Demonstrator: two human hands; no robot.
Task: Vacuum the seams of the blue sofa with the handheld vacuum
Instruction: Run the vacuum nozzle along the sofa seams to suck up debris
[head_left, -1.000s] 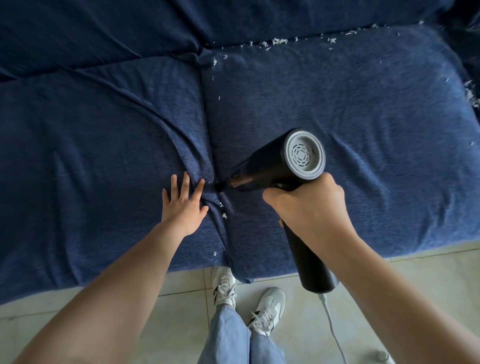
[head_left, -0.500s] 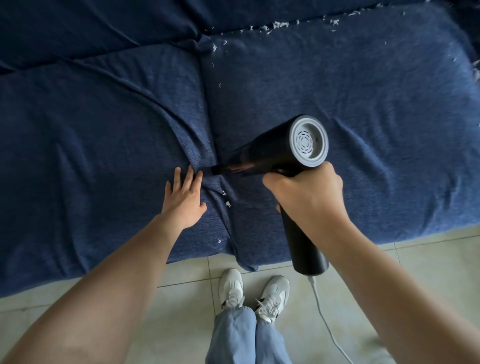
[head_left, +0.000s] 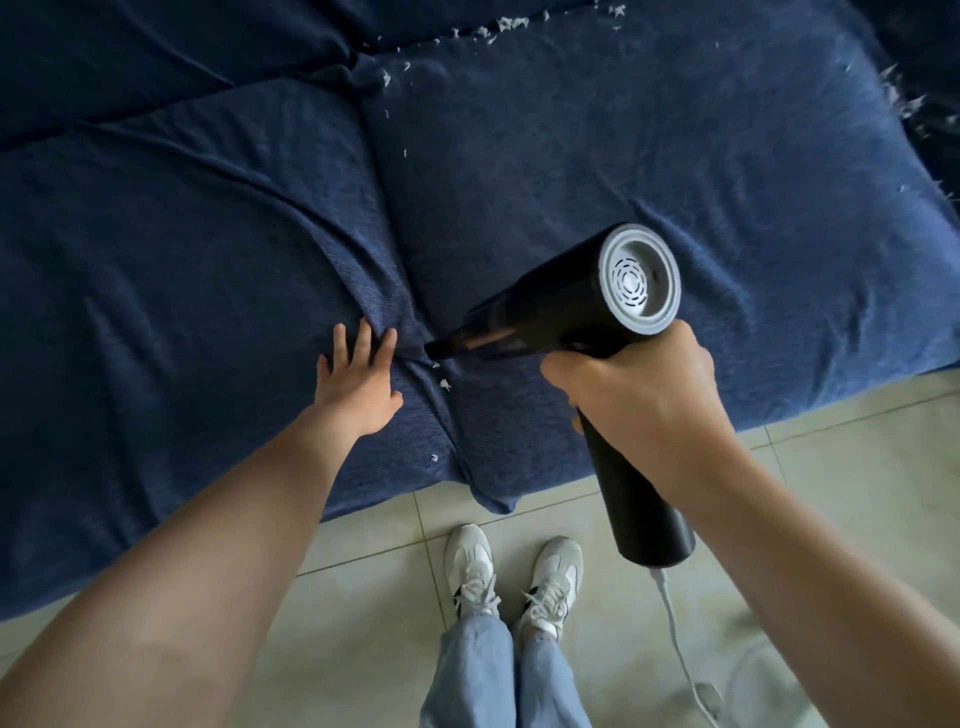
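Across the upper part of the view spreads the blue sofa (head_left: 571, 156), its two seat cushions meeting in a seam (head_left: 395, 218) that runs from the back cushions down to the front edge. White scraps (head_left: 444, 384) lie scattered on the fabric: a few just below the vacuum's nozzle beside the seam, a few higher along the seam, more along the crease under the back cushions and at the far right edge of the seat. The left hand (head_left: 356, 382) lies flat on the left cushion just beside the seam, palm down, fingers straight and slightly spread, the fingertips at a bunch of gathered cloth (the fabric puckers into folds there). The right hand (head_left: 639, 400) is wrapped round the grip of the black handheld vacuum (head_left: 561, 312), fingers curled under the barrel where it meets the handle. The vacuum's narrow nozzle tip points left and down into the seam, close to the left fingertips; whether it touches the cloth cannot be told. Its grey vented rear cap (head_left: 639, 278) faces the camera, and the handle slants down over the tiled floor (head_left: 857, 467). A white cord (head_left: 675, 634) hangs from the handle's end. Below stand two white sneakers (head_left: 514, 577) and blue jeans (head_left: 498, 675).
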